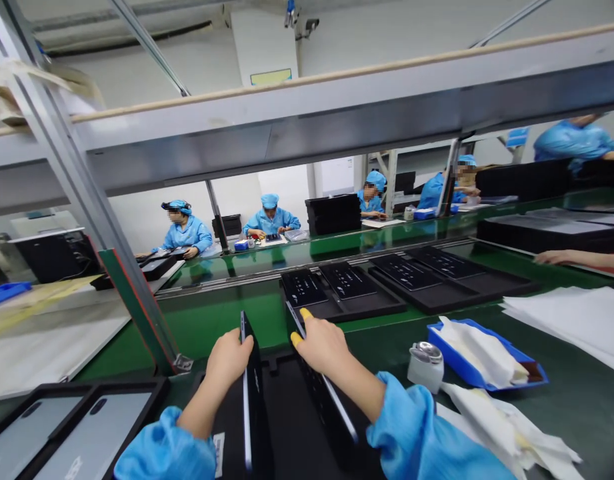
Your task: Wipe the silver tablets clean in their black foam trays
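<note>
My left hand (227, 360) is closed on the top edge of a dark tablet (254, 400), which stands nearly upright on its long side. Yellow finger covers show on my right hand (324, 343), which grips a second tablet (321, 393) that leans to the left at the top. Both tablets are over a black tray (285, 390) directly in front of me, and their dark faces are turned partly inward. At the lower left, a black tray holds two silver-backed tablets (89, 440), each in its own compartment.
Black trays with dark tablets (349, 280) sit on the green conveyor (207, 313) ahead. To the right are a blue box (491, 357) with white cloths, a white dispenser (425, 367) and paper sheets (571, 320). A metal post (111, 233) rises at left. Co-workers sit beyond; one's hand (559, 257) reaches in at right.
</note>
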### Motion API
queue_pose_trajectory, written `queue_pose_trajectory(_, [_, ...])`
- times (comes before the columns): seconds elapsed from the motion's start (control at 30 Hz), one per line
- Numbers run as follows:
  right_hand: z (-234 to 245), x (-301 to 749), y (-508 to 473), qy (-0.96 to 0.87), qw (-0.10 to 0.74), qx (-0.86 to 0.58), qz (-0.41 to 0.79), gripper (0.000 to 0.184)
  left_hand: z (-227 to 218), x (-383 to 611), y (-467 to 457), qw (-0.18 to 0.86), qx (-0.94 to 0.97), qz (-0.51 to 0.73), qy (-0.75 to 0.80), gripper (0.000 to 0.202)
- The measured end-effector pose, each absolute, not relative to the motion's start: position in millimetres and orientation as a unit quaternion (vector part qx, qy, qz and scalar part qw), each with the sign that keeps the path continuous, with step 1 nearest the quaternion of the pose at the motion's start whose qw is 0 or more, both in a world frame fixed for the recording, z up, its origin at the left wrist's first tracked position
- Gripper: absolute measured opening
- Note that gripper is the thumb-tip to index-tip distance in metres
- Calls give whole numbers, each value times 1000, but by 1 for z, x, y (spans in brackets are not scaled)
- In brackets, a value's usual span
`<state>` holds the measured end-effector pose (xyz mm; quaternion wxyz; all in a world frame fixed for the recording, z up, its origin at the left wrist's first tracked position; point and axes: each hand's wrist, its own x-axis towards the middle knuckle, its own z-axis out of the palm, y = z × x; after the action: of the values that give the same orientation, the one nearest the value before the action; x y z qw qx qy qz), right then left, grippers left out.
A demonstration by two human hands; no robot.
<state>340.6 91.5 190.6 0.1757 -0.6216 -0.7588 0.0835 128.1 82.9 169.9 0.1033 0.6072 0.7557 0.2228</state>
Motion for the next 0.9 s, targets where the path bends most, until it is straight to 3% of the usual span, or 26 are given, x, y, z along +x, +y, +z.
queue_pose_trajectory(0.3, [196, 337, 121, -755, 132, -628, 137, 29, 178, 121, 102, 111, 600, 180, 771, 38])
queue_pose_trajectory(0.43, [206, 344, 110, -751, 157, -629, 122, 28, 197, 126, 85, 57, 601, 189, 774, 37])
queue_pose_trajectory(0.53, [209, 351, 93, -743, 200, -631, 96, 33, 202, 137, 62, -14, 587, 221, 779, 39])
queue_pose_trajectory(0.67, [183, 359, 68, -730, 280, -621, 47, 32, 174, 154, 29, -89, 560, 247, 785, 63])
queue_pose_trajectory(0.8, [129, 370, 43, -745, 386, -544, -8, 38, 137, 171, -5, -111, 539, 265, 792, 85])
queue_pose_trajectory(0.9, [88, 378, 25, -752, 445, -485, -36, 36, 120, 181, -24, -71, 507, 310, 801, 82])
